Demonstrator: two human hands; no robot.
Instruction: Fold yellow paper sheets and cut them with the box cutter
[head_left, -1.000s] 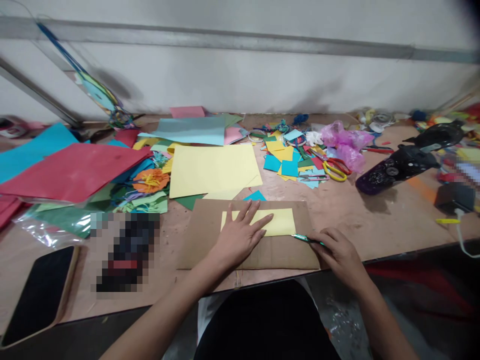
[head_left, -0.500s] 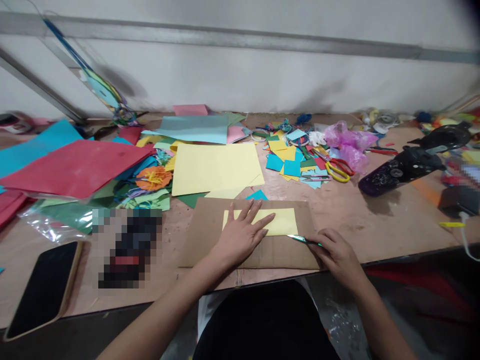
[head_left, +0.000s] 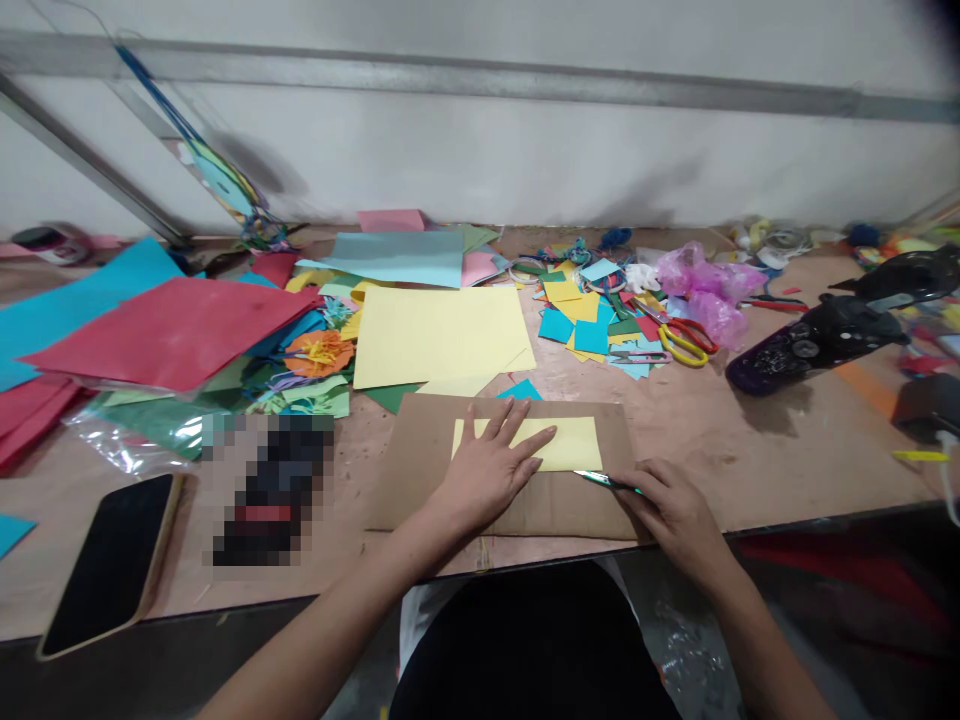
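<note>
My left hand (head_left: 491, 470) lies with spread fingers on a pale yellow paper strip (head_left: 574, 445), pressing it against a brown cardboard sheet (head_left: 420, 460). Part of the strip is hidden beneath the hand. At the strip's lower right edge, my right hand (head_left: 675, 510) is closed around a slim cutter (head_left: 596, 479) with a silvery, green-tinged front end. The cutter's tip points left and touches, or nearly touches, the paper's lower edge. Behind the cardboard lies a larger yellow sheet (head_left: 442, 335), with a blue scrap (head_left: 520, 390) between them.
Red sheets (head_left: 157, 330) and a phone (head_left: 112, 560) lie to the left. Paper squares (head_left: 574, 310), yellow-and-red-handled scissors (head_left: 681, 345), pink plastic (head_left: 705, 290) and a dark bottle (head_left: 810, 345) occupy the right. The table's front edge runs just below the cardboard.
The whole view has shifted slightly, so the table things appear further right. Against the yellow strip, the cutter in my right hand has slid a little left. My left hand stays on the paper.
</note>
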